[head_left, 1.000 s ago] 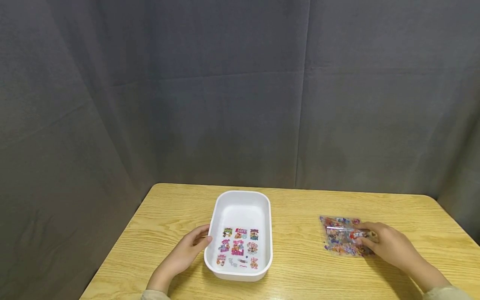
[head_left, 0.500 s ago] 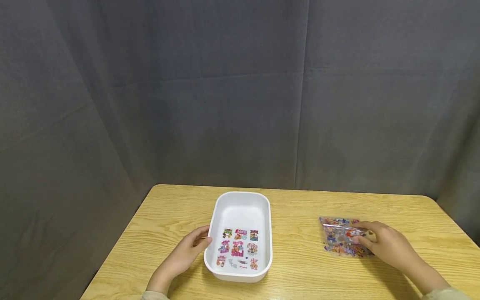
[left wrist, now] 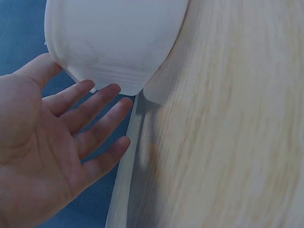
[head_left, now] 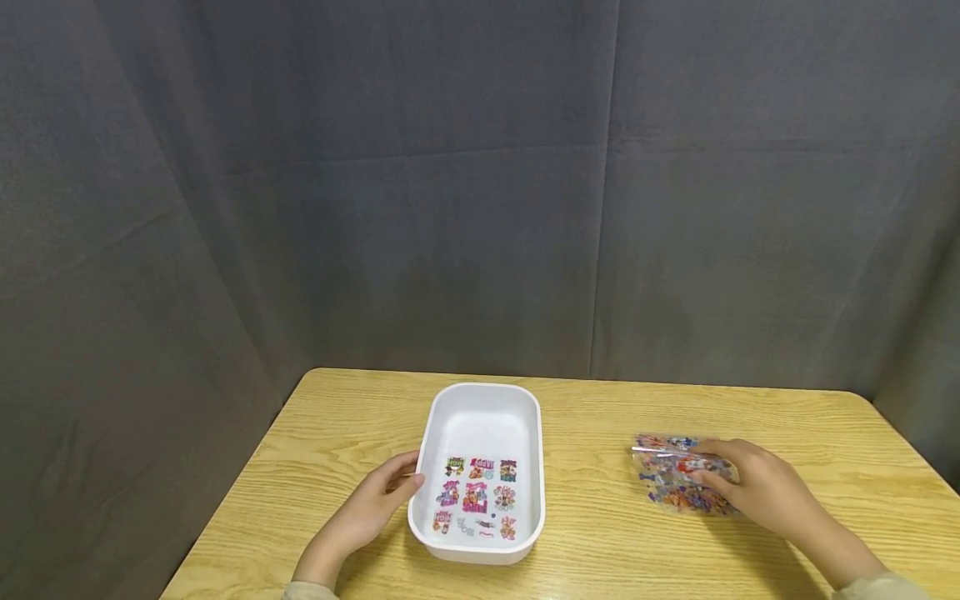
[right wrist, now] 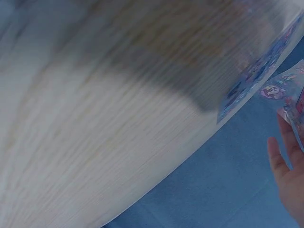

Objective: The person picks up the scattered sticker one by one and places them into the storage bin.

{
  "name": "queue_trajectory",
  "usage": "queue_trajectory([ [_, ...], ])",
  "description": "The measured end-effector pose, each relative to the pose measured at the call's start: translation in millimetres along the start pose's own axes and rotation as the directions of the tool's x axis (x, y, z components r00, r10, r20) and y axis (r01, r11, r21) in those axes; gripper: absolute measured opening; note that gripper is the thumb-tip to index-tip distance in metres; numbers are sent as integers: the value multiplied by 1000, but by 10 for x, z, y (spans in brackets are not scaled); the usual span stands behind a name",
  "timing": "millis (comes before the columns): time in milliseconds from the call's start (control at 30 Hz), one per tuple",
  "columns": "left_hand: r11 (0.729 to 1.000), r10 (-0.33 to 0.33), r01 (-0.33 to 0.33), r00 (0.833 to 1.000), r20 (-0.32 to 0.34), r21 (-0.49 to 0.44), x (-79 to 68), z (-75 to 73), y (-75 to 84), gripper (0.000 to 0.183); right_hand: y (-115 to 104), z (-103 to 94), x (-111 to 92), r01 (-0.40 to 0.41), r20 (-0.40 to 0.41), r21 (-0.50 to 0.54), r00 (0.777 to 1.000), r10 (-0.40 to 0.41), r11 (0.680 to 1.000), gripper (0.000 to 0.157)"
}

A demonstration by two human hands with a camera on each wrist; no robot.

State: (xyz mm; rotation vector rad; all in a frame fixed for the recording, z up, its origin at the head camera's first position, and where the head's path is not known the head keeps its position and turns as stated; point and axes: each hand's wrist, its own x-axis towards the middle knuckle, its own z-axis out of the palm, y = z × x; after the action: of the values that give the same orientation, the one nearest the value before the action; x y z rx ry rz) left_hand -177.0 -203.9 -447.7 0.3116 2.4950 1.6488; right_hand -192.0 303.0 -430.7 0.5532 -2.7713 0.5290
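Note:
My left hand (head_left: 367, 510) is at the left rim of a white rectangular bin (head_left: 542, 467), its thumb by the edge. In the left wrist view its fingers are loosely spread, tips close to the bin's outer wall (left wrist: 114, 42). A clear sheet of colourful cartoon stickers (head_left: 476, 497) lies in the bin's near half. Over to the right, my right hand (head_left: 776, 496) pinches a clear sticker sheet (head_left: 667, 454), bending it up from more sticker sheets (head_left: 678, 500) on the table. The right wrist view catches this lifted sheet (right wrist: 275, 90) at its right edge.
A light wood-grain table (head_left: 592, 542) with rounded far corners carries everything. Dark grey cloth (head_left: 465, 208) hangs behind it and along both sides.
My right hand has shifted slightly left with the pinched sheet, whose raised part has moved left too. The left hand and the bin stay where they were.

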Motion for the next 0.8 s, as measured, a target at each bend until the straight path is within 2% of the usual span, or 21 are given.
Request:
queue_trajectory([
  [433,1000,-7,7,1000,-5,3,-2,3,-2,50,-214,56,94,85,-75,-15,993,-86,996,33],
  [800,1000,-2,2,1000,-5,7,-7,5,7,49,-388,141,203,148,-93,13,985,-146,989,37],
])
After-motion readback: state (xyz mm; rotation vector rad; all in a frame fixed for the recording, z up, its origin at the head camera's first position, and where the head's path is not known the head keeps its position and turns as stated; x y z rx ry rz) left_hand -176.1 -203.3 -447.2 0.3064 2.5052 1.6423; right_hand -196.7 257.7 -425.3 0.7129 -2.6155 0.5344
